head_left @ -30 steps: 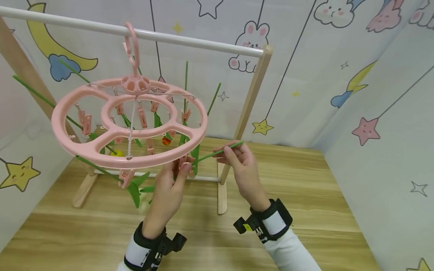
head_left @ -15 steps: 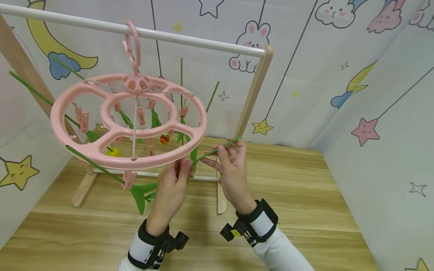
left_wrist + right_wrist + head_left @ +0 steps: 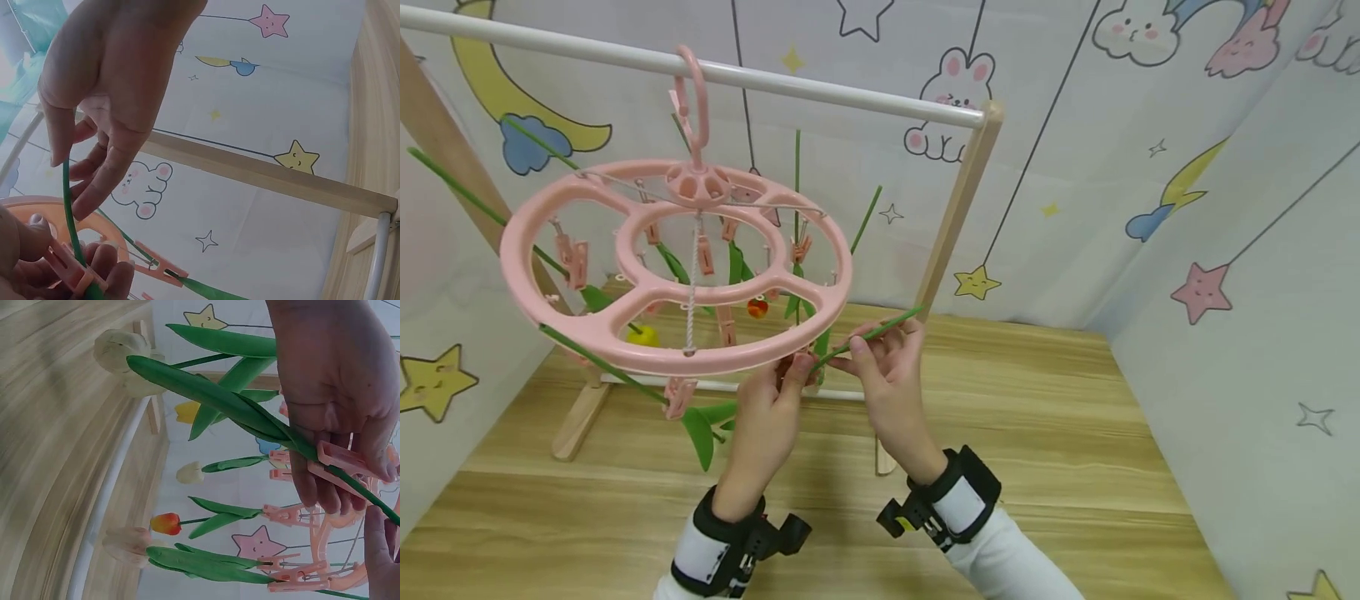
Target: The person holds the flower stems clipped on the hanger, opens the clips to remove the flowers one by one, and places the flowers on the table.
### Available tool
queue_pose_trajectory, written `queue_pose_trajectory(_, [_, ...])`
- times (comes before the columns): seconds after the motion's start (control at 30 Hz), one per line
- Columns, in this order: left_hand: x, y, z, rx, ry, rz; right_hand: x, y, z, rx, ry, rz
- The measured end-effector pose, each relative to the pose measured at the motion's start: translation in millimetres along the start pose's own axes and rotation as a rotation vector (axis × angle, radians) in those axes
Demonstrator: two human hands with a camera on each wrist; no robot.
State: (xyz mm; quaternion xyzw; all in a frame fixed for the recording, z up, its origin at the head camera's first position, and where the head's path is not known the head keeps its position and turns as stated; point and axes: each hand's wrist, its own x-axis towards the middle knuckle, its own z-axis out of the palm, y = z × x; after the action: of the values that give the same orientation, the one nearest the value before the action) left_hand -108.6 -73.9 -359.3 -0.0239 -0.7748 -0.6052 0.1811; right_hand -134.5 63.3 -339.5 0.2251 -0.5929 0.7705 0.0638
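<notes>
My left hand (image 3: 767,417) pinches a pink clothespin (image 3: 350,464) under the front right of the hanger, thumb on one side and fingers on the other. The green stem of an artificial tulip (image 3: 67,200) passes through this clothespin. To its right, my right hand (image 3: 891,392) holds the stem's upper part between thumb and fingers; the stem end points up and right. Long green leaves (image 3: 219,397) hang below the clothespin in the right wrist view. The pink round drying hanger (image 3: 677,361) carries several more clothespins, with tulips clipped head down.
A white rail (image 3: 850,96) on a wooden stand (image 3: 958,208) bears the hanger's hook. The stand's lower bar (image 3: 842,395) runs behind my hands. Clipped stems (image 3: 598,358) stick out past the ring. Patterned cloth walls (image 3: 1075,167) enclose the wooden tabletop (image 3: 1037,450).
My right hand has moved left along the stem, closer to my left hand. My left hand has shifted slightly left, still pinching the clothespin. The hanger has swung slightly left.
</notes>
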Motion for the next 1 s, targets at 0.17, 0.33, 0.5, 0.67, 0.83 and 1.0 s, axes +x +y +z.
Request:
queue_pose_trajectory(0.17, [0.1,-0.1,-1.6,-0.013,0.050,0.034,-2.9,4.3,2.2,-0.002,-0.005,-0.014])
queue_pose_trajectory(0.33, [0.9,1.1,-3.2,-0.043,0.086,0.039,-4.2,8.5,2.0,-0.031,0.044,-0.001])
queue_pose_trajectory(0.5, [2.9,1.5,-3.8,-0.044,0.030,0.008,-4.5,10.9,2.1,-0.057,0.057,0.014])
queue_pose_trajectory(0.67, [4.1,-0.1,-3.1,-0.013,0.000,0.020,-4.5,13.0,2.8,-0.064,0.032,0.004])
queue_pose_trajectory(0.83, [4.7,-2.7,0.3,-0.046,0.086,0.053,-5.0,11.6,3.8,-0.051,0.013,-0.024])
queue_pose_trajectory(1.0, [5.1,-2.6,2.4,-0.095,0.133,0.052,-3.7,10.0,1.7,-0.073,0.004,-0.063])
